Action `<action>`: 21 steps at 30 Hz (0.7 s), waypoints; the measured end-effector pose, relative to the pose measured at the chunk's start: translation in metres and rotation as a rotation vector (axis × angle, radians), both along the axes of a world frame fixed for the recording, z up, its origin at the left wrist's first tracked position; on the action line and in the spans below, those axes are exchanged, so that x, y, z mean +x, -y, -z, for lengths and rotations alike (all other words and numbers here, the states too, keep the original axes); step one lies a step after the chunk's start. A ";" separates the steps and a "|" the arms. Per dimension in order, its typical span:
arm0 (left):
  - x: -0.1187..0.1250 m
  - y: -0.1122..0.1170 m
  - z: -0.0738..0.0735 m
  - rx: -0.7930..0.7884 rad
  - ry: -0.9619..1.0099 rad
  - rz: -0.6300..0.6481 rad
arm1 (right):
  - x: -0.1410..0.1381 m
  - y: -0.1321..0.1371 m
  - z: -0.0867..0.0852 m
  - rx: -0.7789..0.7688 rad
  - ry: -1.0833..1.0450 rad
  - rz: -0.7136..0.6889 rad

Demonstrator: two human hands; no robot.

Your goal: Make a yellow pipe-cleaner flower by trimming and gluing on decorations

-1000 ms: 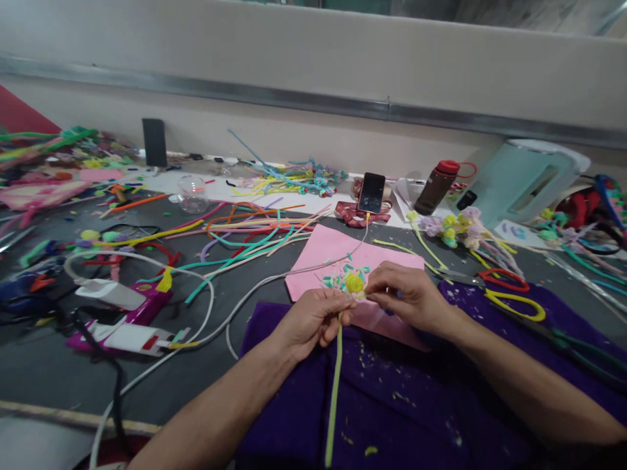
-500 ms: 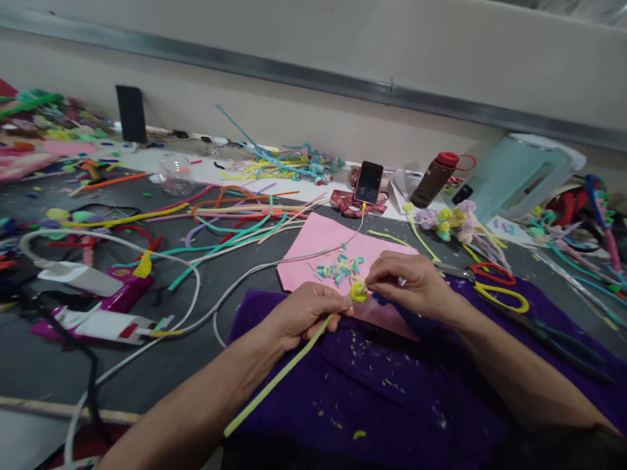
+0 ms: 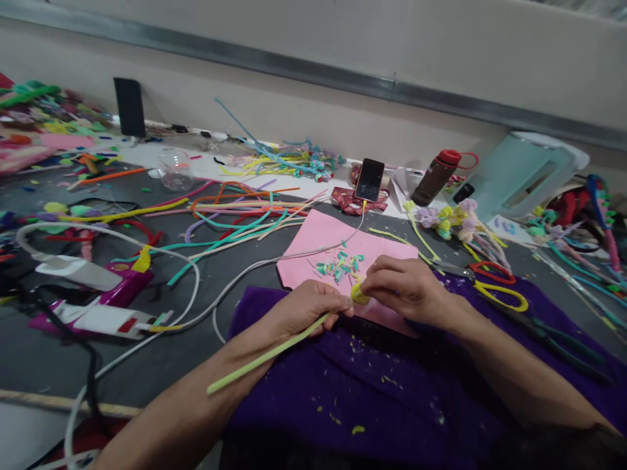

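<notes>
Head view: one left hand (image 3: 311, 308) and one right hand (image 3: 414, 289), both forearms cut off by the frame's edge.
Left fingers: closed around one thin, fuzzy, pale yellow-green stem (image 3: 264, 356), its upper part hidden inside the grip.
Small, coiled, fuzzy yellow bloom (image 3: 358, 296): one, between the hands, over the near edge of a flat pink sheet (image 3: 304, 243); its right side covered.
Right fingers: pinched together on the bloom's right edge, the exact contact hidden.
Short green and yellow clippings (image 3: 343, 263): on the pink sheet, too many and small to count.
Red-and-yellow-handled scissors (image 3: 471, 273): one pair, right of the right hand.
</notes>
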State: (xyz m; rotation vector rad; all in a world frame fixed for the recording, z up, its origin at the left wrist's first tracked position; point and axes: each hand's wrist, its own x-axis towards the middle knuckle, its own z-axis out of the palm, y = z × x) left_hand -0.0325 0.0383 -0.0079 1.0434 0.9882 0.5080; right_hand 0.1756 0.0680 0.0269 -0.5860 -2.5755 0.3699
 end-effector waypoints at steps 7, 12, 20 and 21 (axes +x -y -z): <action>0.001 0.000 -0.003 0.014 -0.016 0.013 | 0.001 0.002 0.000 0.037 0.084 0.010; 0.001 0.000 -0.004 0.023 -0.009 0.025 | 0.001 0.001 -0.001 0.043 0.111 -0.003; 0.001 0.001 -0.005 0.004 0.003 0.020 | -0.001 0.002 -0.003 0.000 0.136 -0.003; 0.001 0.001 -0.006 0.003 0.006 0.022 | -0.001 0.002 -0.003 -0.005 0.139 -0.002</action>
